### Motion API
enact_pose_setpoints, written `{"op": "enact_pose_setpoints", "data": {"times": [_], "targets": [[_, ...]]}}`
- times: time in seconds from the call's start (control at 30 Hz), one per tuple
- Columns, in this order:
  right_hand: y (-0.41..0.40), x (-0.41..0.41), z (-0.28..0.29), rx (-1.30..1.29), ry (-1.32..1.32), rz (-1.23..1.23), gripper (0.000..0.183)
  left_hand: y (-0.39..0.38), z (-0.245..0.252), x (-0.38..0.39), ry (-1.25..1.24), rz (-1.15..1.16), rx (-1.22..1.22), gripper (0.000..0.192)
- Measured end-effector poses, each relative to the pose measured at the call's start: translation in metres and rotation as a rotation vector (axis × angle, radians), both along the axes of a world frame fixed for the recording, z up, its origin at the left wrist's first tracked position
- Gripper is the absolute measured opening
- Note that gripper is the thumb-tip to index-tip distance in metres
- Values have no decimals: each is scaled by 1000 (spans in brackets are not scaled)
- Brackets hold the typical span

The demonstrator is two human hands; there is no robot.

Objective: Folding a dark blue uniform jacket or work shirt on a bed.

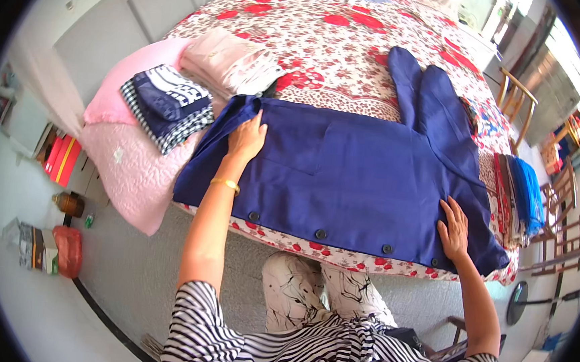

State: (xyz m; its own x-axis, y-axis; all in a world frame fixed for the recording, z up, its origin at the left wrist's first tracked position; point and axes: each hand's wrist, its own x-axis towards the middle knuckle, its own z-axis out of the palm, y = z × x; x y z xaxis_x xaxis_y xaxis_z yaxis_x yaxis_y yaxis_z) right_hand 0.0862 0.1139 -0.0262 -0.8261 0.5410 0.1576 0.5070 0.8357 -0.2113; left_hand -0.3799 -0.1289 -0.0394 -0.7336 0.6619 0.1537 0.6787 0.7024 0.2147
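Observation:
A navy blue button-front coat (366, 171) lies sideways across the near end of the bed. Dark buttons run along its near edge, and a patch pocket shows on its front. Both sleeves (439, 100) stretch away from me at the right. My left hand (247, 137) rests on the coat near its hem at the left, fingertips by the far edge, where the cloth is bunched. At the coat's upper end, on the right, my right hand (453, 230) lies flat on the cloth with fingers apart. Neither hand visibly holds anything.
The bed (339, 58) wears a red floral sheet. To the left are folded pink clothes (228, 58), a checked and navy folded pile (169, 104) and a pink quilted cover (134, 170). More folded clothes (518, 197) stand at the right edge, with wooden chairs (567, 190) beyond.

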Motion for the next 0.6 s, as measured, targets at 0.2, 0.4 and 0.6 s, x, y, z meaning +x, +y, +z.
{"op": "enact_pose_setpoints", "data": {"times": [0.2,0.4,0.6], "targets": [[6,4,5,-17,-8,-24,48,40,2,73,131,-331,209,48],[3,-1,1,-30,-36,-11,48,32,-7,88,34,-257,-63,60],[23,29,10,27,111,76,40,38,-10,89,55,-166,-133,58]]}}
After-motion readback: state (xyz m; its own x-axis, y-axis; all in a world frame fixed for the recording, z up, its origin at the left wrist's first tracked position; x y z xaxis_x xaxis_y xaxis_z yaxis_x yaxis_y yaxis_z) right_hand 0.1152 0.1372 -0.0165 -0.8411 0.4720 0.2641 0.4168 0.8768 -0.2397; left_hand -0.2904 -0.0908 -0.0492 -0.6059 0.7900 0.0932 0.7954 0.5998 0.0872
